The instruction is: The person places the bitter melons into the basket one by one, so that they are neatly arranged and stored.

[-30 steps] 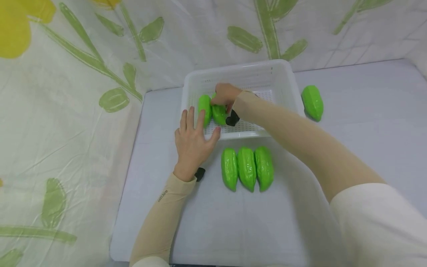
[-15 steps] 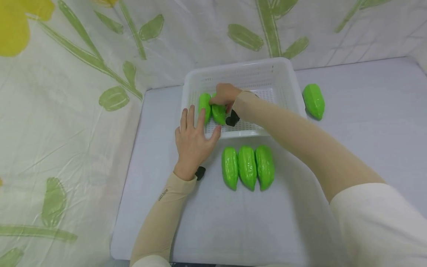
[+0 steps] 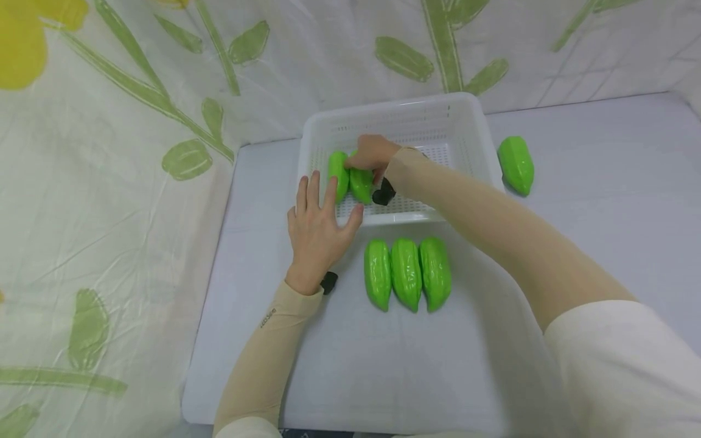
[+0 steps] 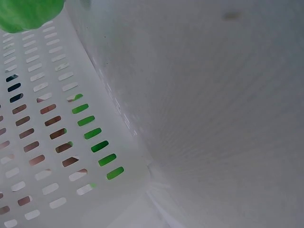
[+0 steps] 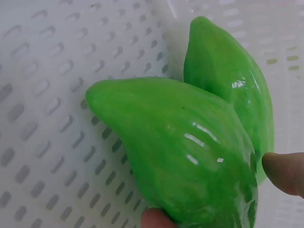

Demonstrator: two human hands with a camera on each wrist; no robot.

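R hand (image 3: 373, 152) down inside white slotted basket (image 3: 481, 131), fingers bent, astride one green fruit (image 3: 361, 187). Looks a light hold, gap approx. the fruit's width. Per R wrist view: one fingertip (image 5: 156, 218) against fruit's lower L flank, another at opp. side, tip by the line where it meets 2nd fruit (image 3: 338, 173). Contact at that tip hard to judge. Tapered end sticks out clear of fingers, toward near side of basket. Both fruits lie lengthwise on basket floor, side by side, touching.

L hand (image 3: 317, 237) at near L corner of basket, palm down, fingers straight + spread, no fruit held; thumb by near rim. Can't tell if fingers press rim or just hover over it. Index tip overlaps edge of 2nd fruit from head view.

Hidden: top/far end of gripped fruit under R hand; its blunt end cut off at bottom of R wrist view. L wrist view mostly blank pale surface + slotted wall; green shape cut off top L; green, dark + brownish bits thru slots, can't tell which is what.

Also on table (image 3: 591, 182): 3 green fruits (image 3: 406, 274) in a row below basket, 1 lone green fruit (image 3: 516, 165) just R of it.
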